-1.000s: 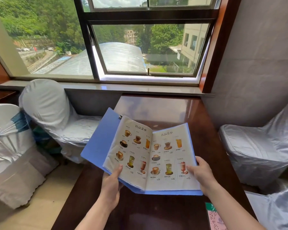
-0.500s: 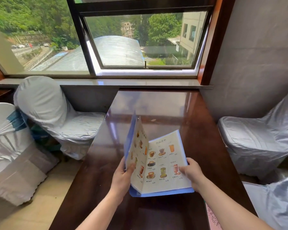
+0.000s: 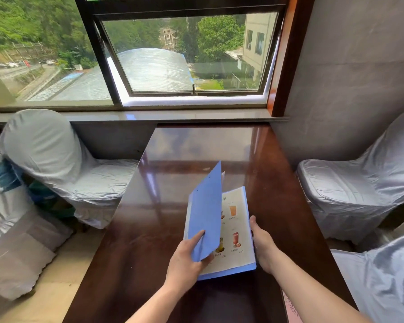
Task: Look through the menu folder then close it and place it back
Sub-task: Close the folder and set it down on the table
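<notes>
Blue cover (image 3: 205, 213) further over now, both hands' fingers (image 3: 197, 237) grasping menu folder (image 3: 237, 231) above table (image 3: 173, 159)

One menu folder (image 3: 205, 210), two hands, one table (image 3: 196, 148), three covered chairs.

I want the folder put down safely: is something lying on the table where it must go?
Nothing visible: the table around the menu folder is bare; only a pink card lies at its near right edge.

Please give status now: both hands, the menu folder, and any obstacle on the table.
Left hand grips the blue front cover, half shut. Right hand steadies the menu folder at its right edge. Table ahead bare; pink card at near right corner.
</notes>
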